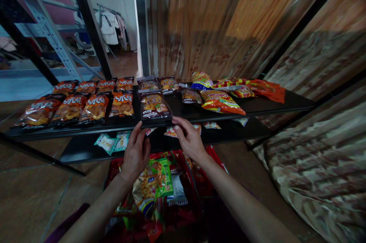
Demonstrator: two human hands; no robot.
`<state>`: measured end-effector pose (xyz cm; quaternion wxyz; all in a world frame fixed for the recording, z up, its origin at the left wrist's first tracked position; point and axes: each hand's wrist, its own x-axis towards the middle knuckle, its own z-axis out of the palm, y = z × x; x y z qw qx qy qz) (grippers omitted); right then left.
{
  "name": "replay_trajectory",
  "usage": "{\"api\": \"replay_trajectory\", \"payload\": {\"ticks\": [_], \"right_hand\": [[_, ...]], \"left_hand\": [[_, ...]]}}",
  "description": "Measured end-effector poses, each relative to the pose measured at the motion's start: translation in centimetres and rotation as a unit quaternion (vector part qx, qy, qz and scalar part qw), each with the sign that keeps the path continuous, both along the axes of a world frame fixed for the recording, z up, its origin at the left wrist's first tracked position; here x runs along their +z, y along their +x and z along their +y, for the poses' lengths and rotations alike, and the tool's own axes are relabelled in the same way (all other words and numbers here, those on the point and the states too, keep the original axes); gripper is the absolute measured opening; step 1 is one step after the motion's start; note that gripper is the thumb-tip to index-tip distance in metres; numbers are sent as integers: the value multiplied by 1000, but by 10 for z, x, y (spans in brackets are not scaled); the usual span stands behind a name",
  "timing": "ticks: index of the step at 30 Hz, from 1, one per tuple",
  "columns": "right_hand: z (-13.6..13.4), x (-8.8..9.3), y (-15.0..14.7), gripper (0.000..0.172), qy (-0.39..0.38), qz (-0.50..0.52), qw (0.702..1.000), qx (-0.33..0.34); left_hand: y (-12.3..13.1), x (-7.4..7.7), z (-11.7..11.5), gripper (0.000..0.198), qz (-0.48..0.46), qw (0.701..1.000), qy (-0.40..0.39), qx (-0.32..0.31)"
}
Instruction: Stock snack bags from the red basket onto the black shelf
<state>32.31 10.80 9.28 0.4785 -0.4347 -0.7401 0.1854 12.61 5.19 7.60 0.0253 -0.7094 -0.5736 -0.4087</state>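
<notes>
My left hand (137, 153) is at the front edge of the black upper shelf (183, 118), fingers apart and holding nothing. To its right, my right hand (190, 139) is also open, its thumb and forefinger spread near the same edge. Just beyond both hands lies a brown snack bag (154, 106) with a checkered top, its near end close to the fingertips. Behind it sit two more bags of that kind, the left one (147, 83) and the right one (168, 84). Another brown bag (191, 95) lies to the right, partly covered by an orange snack bag (221, 102).
Orange-and-black snack bags (95, 107) stand in two rows at left. Red-orange packets (265, 90) lie at right. Green-white packets (107, 143) rest on the lower shelf (82, 153). Below my arms is a red basket (187, 201) of snacks. Dark shelf posts (88, 22) rise at left.
</notes>
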Motion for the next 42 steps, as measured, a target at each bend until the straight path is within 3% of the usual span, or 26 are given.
{"api": "replay_trajectory", "payload": {"ticks": [2,5,8,10,23,30,42], "right_hand": [[37,19,-8,42,10,-55,998,-2],[85,30,-21,47,-45,-143,989,-1],[113,30,-30,50,-128,-205,970,-7],[122,27,-33,50,-135,-219,966,0],[122,2,-34,36,-5,-111,994,2],[124,-5,-33,32,-22,-141,989,28],[120,6,-32,34,-51,-189,980,21]], "left_hand": [[12,15,32,37,-8,999,-16,29],[23,22,69,44,10,997,-51,65],[28,20,85,44,49,993,-61,84],[28,17,88,42,60,993,-56,83],[22,0,87,39,85,994,12,73],[15,-1,86,37,102,992,22,74],[17,6,87,43,130,988,-12,87]]}}
